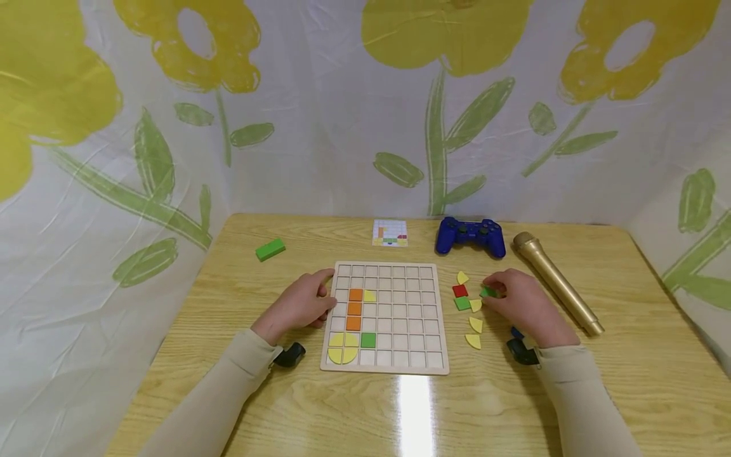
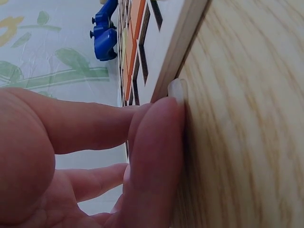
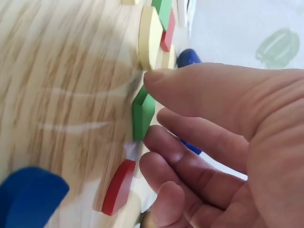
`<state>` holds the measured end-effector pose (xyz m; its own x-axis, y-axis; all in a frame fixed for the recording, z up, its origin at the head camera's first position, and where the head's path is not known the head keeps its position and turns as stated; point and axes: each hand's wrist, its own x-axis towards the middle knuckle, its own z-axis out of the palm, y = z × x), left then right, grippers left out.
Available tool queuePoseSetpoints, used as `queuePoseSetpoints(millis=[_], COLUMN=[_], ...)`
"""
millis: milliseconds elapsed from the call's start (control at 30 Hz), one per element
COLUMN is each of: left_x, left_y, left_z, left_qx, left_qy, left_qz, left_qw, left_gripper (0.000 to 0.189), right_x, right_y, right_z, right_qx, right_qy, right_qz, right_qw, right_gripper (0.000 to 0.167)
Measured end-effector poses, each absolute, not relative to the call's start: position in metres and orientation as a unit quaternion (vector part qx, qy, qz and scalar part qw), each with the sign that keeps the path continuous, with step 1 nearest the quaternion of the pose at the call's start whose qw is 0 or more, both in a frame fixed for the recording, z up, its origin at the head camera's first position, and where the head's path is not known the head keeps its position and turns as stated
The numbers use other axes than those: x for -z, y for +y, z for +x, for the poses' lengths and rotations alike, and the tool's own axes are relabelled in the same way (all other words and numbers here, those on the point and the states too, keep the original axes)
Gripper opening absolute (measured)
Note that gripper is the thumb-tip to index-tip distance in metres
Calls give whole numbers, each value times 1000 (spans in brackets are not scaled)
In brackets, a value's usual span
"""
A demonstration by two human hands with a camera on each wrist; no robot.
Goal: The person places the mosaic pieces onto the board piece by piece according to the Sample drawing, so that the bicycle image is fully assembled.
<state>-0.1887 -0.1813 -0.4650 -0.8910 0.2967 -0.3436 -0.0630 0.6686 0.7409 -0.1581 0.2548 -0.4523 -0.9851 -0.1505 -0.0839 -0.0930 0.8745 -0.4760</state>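
Right grip (image 1: 522, 308) on a green tile (image 1: 488, 292), left grip (image 1: 298, 303) on the board (image 1: 398, 296)

So the right grip's nearly closed, thumb and fingertips pinching the green tile down near the table (image 1: 274, 393). Can't tell if it's lifted at all. Just left of that grip there's a scatter of loose bits: a red square (image 1: 460, 291), another green square (image 1: 462, 304) and some yellow quarter-rounds (image 1: 473, 341). Left grip's got thumb and finger almost together on the board's left edge; the board lies flat to its right, three orange squares (image 1: 354, 309) in the cells. Past the right grip is a blue gamepad (image 1: 471, 237), with a gold microphone (image 1: 556, 282) off to its right. Green block (image 1: 270, 249) sits beyond the left grip.
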Motion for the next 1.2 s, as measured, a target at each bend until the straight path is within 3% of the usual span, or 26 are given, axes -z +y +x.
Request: queuePoseSetpoints(millis=[567,1200], left_x=[465,466], left_y=[-182,-183], left_z=[-189,-188], left_qx=[-403,-411], left_qy=[885,881], left_qz=[74,71], left_qw=[222,222], left_gripper=[71,71], right_x=[457,439], right_y=[258,234], right_z=[-161,-154], right_qx=[237,235], right_qy=[968,966], right_qz=[-65,-101], right_qw=[48,35], right_gripper=[23,26])
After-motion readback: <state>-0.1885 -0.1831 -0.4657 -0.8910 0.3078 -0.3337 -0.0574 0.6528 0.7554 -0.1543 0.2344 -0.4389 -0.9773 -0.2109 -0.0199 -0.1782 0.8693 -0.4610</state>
